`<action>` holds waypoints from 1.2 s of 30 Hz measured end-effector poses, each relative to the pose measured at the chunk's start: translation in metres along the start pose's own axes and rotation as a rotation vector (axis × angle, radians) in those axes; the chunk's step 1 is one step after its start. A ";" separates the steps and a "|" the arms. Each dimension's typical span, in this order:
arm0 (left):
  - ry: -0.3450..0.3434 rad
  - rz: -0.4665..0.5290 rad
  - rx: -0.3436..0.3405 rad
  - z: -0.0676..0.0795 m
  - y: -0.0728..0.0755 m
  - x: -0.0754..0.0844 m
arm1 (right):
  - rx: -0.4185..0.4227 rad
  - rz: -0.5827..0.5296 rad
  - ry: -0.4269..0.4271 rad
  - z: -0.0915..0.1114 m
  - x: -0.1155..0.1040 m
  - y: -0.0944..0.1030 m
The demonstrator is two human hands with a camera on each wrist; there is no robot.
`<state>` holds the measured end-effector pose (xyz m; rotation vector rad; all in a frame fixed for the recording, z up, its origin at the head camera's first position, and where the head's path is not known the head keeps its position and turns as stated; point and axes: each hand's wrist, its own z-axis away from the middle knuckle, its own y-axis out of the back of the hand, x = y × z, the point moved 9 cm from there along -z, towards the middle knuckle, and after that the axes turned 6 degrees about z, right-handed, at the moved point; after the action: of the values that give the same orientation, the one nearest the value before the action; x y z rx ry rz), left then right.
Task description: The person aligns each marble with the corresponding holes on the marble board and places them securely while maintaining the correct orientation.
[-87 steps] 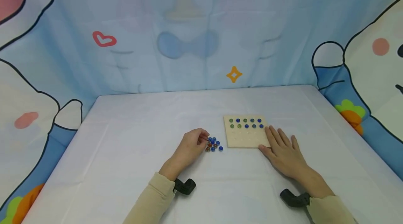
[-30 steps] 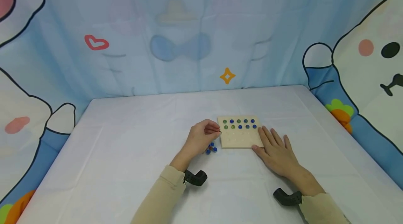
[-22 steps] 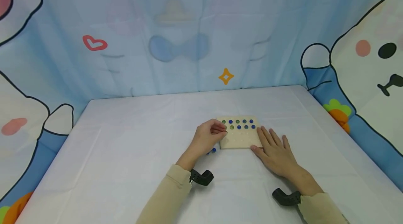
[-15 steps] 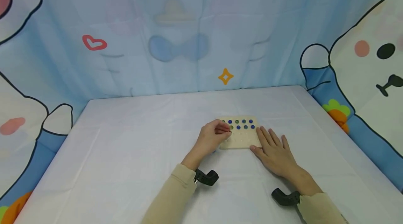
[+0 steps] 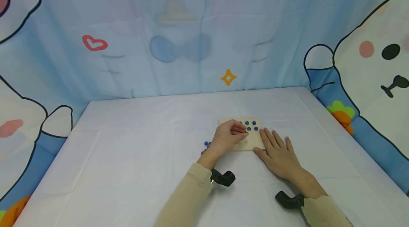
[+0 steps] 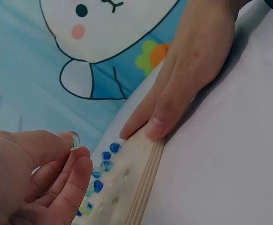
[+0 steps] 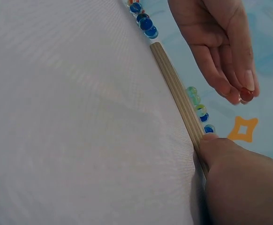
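In the head view my left hand hovers over the wooden board, its thumb and fingertips pinching a marble. That marble looks reddish and clear in the right wrist view, apart from the board. Blue and green marbles sit in the board's two far rows; the left hand hides some of them in the head view. Bare holes show nearer the board's edge in the left wrist view. My right hand lies with straight fingers against the board's right side, the thumb at its near corner.
Loose marbles, blue and brownish, lie on the white tablecloth left of the board, partly behind the left wrist. A light blue cartoon curtain stands behind the table. Each wrist wears a black camera mount.
My left hand has gone from the loose marbles rightward to above the board, a marble between its fingers. The right hand keeps its place on the board; the head view has shifted slightly.
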<state>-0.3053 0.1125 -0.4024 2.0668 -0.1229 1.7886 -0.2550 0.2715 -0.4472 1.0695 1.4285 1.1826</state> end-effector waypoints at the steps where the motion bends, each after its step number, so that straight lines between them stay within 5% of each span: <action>1: 0.002 -0.003 -0.003 -0.001 -0.003 0.001 | 0.001 -0.001 -0.002 0.000 0.000 0.000; 11: 0.017 -0.033 0.043 -0.008 -0.025 0.000 | 0.002 -0.005 -0.002 0.001 -0.001 -0.001; 36: -0.088 -0.291 0.142 -0.020 -0.049 0.008 | 0.034 -0.020 0.022 0.004 -0.004 0.004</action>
<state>-0.3070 0.1662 -0.4042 2.1329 0.2745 1.5703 -0.2503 0.2690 -0.4428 1.0662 1.4774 1.1627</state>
